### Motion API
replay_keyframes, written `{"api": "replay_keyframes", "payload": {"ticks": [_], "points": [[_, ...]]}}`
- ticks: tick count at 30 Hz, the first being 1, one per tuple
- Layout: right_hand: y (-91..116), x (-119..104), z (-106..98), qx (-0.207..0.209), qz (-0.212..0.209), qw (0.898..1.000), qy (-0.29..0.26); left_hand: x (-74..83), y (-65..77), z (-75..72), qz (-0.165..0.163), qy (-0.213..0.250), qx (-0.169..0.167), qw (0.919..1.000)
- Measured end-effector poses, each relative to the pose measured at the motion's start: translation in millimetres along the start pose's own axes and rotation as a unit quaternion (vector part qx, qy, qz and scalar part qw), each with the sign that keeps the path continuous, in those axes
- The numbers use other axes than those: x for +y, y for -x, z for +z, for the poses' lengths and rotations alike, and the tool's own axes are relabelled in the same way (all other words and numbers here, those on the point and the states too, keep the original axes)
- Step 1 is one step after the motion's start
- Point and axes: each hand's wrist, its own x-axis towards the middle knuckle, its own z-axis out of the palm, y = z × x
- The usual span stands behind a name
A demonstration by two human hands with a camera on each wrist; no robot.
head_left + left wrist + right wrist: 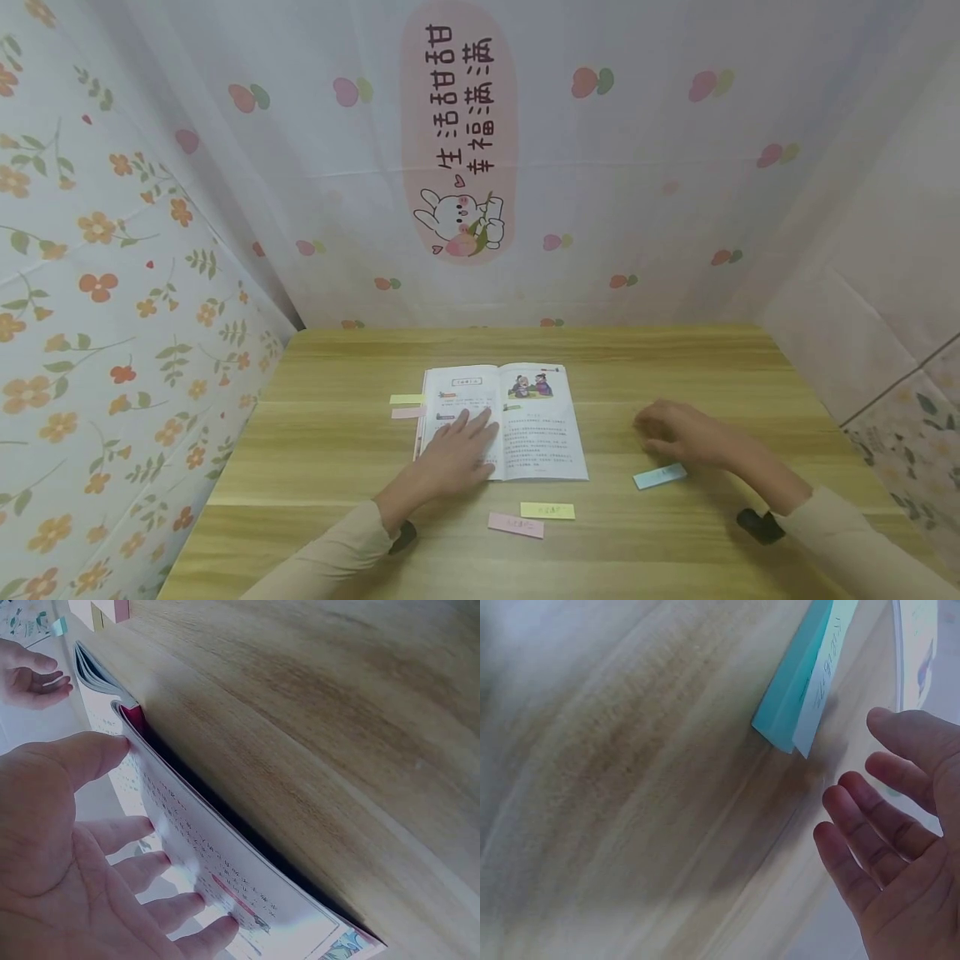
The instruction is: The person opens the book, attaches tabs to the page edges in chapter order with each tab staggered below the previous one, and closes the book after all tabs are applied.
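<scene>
An open book [542,450] lies on the table, with printed text on both pages and a coloured picture of two figures at the top right. Across the lower left page rests my left hand [459,457], its fingers spread and straight. In the left wrist view the fingertips [217,930] touch the page near its edge. My right hand [678,432] is right of the book, fingers loosely bent and holding nothing. Just below it lies a blue sticky-note pad [660,477] with handwriting; in the right wrist view its top sheet [826,682] lifts at one end.
Yellow [547,511] and pink sticky-note pads [516,525] with handwriting lie in front of the book. Yellow [406,399] and pink tabs [407,412] stick out from the book's left edge. A printed curtain [637,208] hangs behind the wooden table [315,467].
</scene>
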Motion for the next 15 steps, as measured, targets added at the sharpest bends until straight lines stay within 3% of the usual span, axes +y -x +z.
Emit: {"api": "replay_keyframes", "payload": {"ticks": [15], "points": [[13.0, -9.8, 5.7, -0.004, -0.006, 1.0, -0.007, -4.5, 0.7, 5.6, 0.003, -0.003, 0.004, 1.0]]}}
